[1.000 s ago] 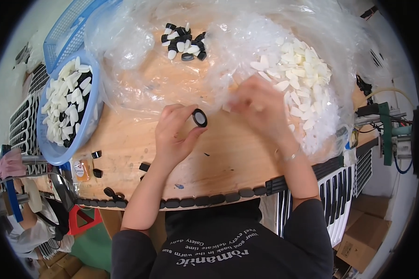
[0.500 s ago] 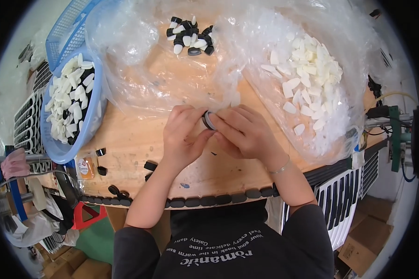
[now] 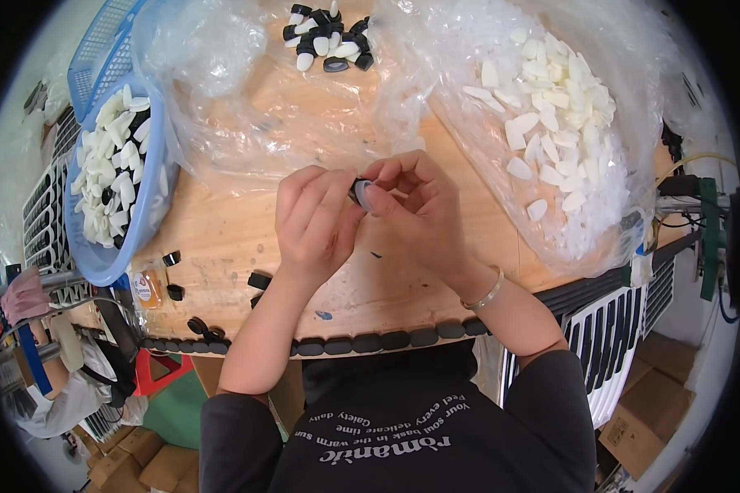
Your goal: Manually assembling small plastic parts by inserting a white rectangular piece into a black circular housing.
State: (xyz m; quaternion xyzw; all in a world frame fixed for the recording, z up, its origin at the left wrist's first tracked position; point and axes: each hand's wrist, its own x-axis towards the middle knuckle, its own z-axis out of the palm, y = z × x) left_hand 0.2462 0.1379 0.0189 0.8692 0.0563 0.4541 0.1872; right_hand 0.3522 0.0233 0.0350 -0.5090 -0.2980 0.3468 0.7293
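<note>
A small black oval piece with a pale grey face [image 3: 361, 195] is held between both hands above the middle of the table. My left hand [image 3: 314, 220] grips its left side with bent fingers. The thumb of my right hand [image 3: 423, 215] presses on the grey face, and its index finger curls over the top edge. Other right fingers are bent and partly hidden. Beyond the hands lies a pile of black pieces and white oval pads [image 3: 329, 39]. A larger heap of loose white pads [image 3: 551, 123] rests on clear plastic to the right.
At the left stands a blue basket [image 3: 154, 197] full of white and black pieces. Clear plastic sheeting [image 3: 214, 131] covers the far table. A row of black pieces [image 3: 370, 342] lines the near edge. Several loose black pieces [image 3: 175, 292] and a small orange-labelled packet [image 3: 146, 289] lie left.
My right hand has turned and its index finger has lifted and curled, with the thumb on the grey face. The view has shifted slightly. My left hand still holds the piece.
</note>
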